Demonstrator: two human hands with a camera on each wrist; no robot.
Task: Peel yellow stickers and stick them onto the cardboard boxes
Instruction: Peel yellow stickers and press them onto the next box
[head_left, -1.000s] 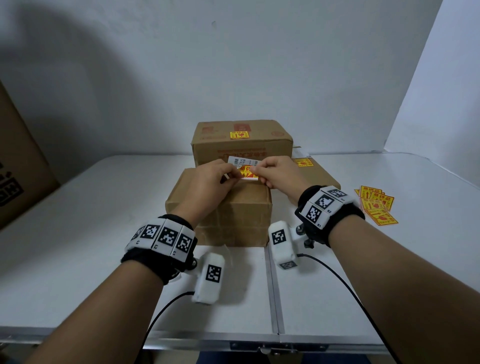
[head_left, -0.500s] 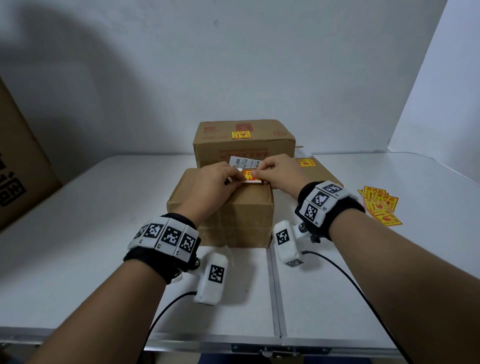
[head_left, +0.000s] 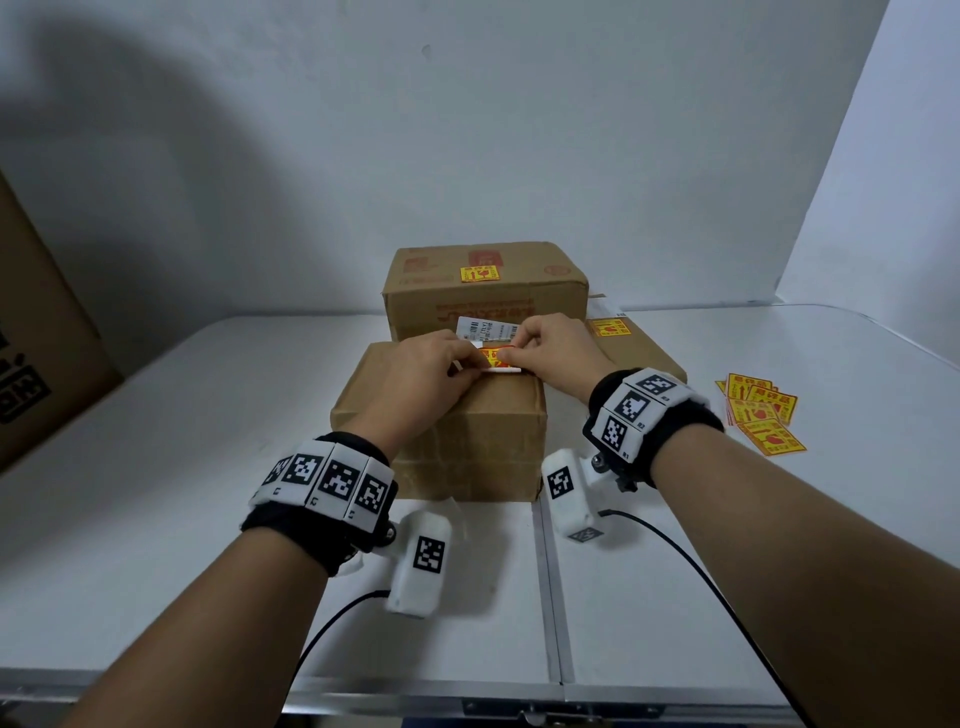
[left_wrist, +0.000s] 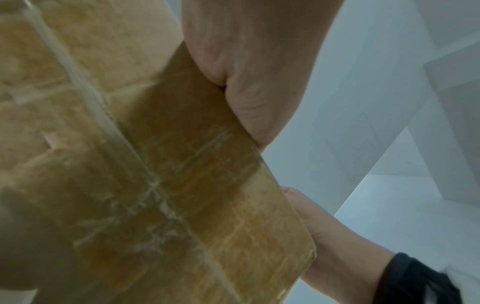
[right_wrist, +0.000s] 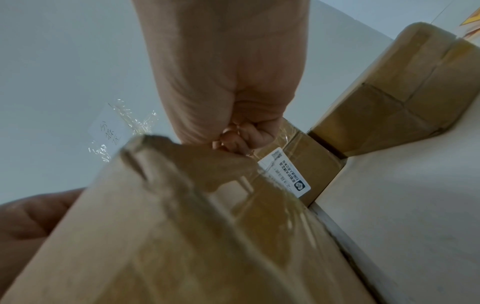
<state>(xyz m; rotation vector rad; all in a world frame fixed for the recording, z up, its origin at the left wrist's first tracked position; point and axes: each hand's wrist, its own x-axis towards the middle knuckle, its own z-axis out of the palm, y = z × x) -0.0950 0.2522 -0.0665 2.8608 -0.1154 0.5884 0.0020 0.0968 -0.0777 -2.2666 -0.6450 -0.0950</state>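
Since both hands pinch the sticker (head_left: 497, 358) right over the near box (head_left: 467, 415), it's long axis runs left-right btw them. Left hand (head_left: 423, 371) holds the backing end, right hand (head_left: 548, 351) the yellow end, equally near imo.

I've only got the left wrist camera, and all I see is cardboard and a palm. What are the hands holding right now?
Observer: The left hand and right hand both pinch one yellow sticker above the front box, at its far edge.
Operator: Is any box stickered already?
Observer: Yes, the tall back box carries a stuck label on its top.
Operator: Any spare stickers?
Observer: A loose pile lies on the table, to the right.
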